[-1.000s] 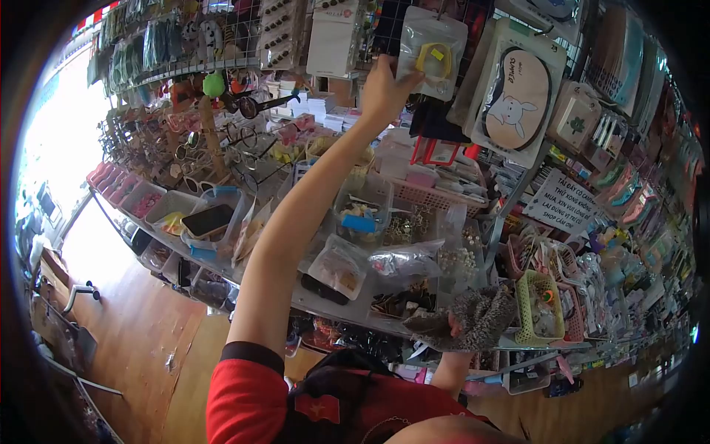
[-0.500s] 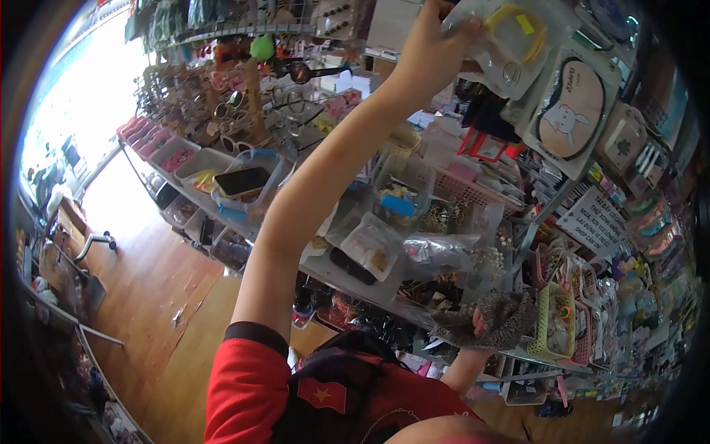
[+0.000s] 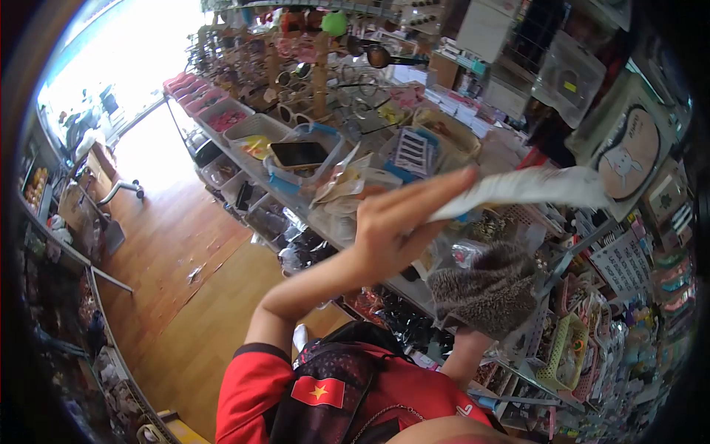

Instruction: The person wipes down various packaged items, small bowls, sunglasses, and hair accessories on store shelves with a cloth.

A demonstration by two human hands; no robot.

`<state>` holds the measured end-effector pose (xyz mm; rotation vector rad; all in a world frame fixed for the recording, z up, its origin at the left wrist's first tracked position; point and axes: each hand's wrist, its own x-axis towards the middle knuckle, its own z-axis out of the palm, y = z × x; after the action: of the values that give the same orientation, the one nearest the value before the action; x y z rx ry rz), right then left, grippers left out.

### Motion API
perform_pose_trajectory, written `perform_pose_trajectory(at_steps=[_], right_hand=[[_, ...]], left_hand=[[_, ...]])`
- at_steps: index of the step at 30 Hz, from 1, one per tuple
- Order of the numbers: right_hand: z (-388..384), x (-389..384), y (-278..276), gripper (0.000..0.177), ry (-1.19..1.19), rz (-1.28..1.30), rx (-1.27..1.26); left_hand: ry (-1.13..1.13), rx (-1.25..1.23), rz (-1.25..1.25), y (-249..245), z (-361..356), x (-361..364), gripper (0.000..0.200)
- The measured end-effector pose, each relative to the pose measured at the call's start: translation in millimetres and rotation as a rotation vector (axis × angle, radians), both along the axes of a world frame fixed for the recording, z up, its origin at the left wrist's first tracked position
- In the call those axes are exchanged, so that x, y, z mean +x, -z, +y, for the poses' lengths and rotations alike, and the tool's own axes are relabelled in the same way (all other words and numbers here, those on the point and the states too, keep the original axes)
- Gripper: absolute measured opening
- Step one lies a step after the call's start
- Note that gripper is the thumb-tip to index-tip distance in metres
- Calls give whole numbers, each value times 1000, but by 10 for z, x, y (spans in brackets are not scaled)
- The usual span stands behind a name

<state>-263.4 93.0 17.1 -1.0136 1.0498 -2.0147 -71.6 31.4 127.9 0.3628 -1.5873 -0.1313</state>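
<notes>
My left hand (image 3: 396, 233) pinches one end of a flat whitish plastic packet (image 3: 529, 189), held nearly edge-on and blurred, so its contents do not show. Around my right hand (image 3: 472, 346) a fuzzy grey cloth (image 3: 492, 288) is bunched, and it hides the fingers. The cloth is over the front of the shelf (image 3: 410, 296). Beyond the packet's far end hangs a bagged sleep mask (image 3: 629, 152) with a rabbit drawn on it. Higher up, a clear packet (image 3: 569, 81) with a yellow label hangs on the rack.
A black phone (image 3: 299, 154) lies on a clear plastic bin among several trays. Sunglasses (image 3: 381, 55) stand on racks behind. At the right are a yellow-green basket (image 3: 566, 351) and a printed sign (image 3: 625, 263). Wooden floor (image 3: 177, 274) runs along the left.
My left hand has come down from the hanging rack with the packet, which has turned edge-on. My right hand has lifted and spread the grey cloth a little. The view has shifted left.
</notes>
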Motion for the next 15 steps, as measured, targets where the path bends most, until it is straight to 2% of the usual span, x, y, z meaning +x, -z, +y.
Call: perform_pose_trajectory(at_steps=[1,3,6,7,10,13,15], right_hand=[[-61,90,7,34,-18,53,13],[-146,245,9,37,-55,162,31],[-224,496,35,42,-95,255,55],[-246,586,45,43,-109,265,61],[-303,820,57,49,-198,229,102],[-366,992,41,58,-414,127,167],[-368,1126,35,60,-404,43,194]], left_hand=[[-18,31,2,150,91,53,38],[-31,251,102,436,273,94,31],[63,730,182,755,413,178,25],[143,790,271,773,427,183,23],[-11,723,255,851,387,434,31],[-190,658,283,849,356,647,44],[-252,641,304,907,332,772,52]])
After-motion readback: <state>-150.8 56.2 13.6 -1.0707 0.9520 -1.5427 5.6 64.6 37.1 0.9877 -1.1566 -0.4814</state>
